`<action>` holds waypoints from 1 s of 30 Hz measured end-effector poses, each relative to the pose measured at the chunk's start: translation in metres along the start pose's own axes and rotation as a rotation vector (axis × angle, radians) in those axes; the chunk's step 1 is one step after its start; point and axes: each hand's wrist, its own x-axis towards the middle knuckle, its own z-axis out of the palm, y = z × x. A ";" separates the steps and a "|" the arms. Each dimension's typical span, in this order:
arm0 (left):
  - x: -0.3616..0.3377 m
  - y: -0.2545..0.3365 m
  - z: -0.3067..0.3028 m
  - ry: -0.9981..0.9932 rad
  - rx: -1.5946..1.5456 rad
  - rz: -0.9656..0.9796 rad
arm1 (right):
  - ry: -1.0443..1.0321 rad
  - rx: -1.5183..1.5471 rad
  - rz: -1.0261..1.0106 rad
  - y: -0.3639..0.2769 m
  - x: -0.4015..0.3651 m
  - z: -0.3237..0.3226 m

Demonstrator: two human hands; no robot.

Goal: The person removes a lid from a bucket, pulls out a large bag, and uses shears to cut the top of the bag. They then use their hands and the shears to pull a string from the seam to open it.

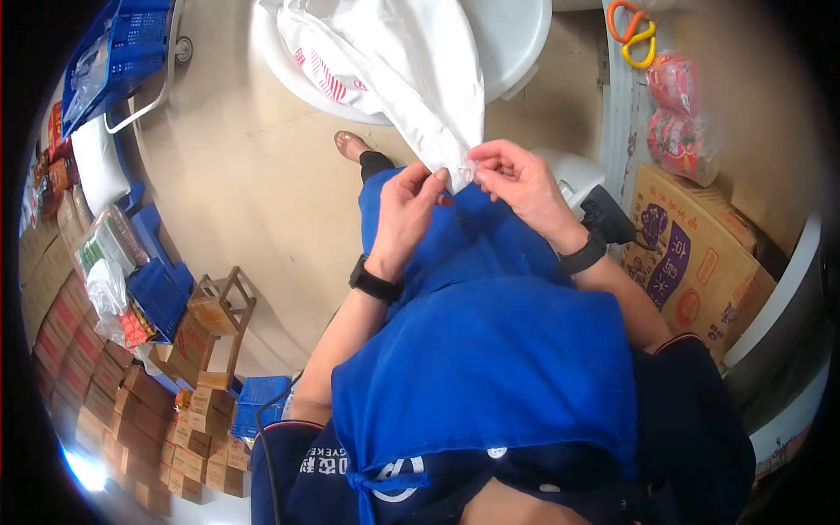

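Note:
A white sack (411,61) with red printing spreads over a white round tub (516,52) at the top of the view. Its gathered end narrows down toward my lap. My left hand (411,203) pinches the left side of that end between thumb and fingers. On the right side, my right hand (518,182) pinches the same end, close to the left. The fingertips of both hands are closed on the cloth-like edge, and the detail between them is too small to make out.
Cardboard boxes (201,429) are stacked at the lower left, near a wooden stool (226,302). A blue basket (114,52) on a wheeled frame stands upper left. At right are a large carton (691,262) and red packages (674,122). A blue apron (490,376) covers my front.

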 end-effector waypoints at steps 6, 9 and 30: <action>0.000 -0.007 -0.004 -0.020 -0.046 0.016 | -0.020 -0.252 -0.133 -0.002 0.000 -0.003; 0.002 -0.006 -0.001 -0.007 -0.013 0.054 | -0.020 -0.391 -0.199 -0.007 0.005 -0.002; 0.007 -0.016 0.007 0.034 0.215 0.117 | -0.159 0.145 0.151 0.008 0.023 -0.015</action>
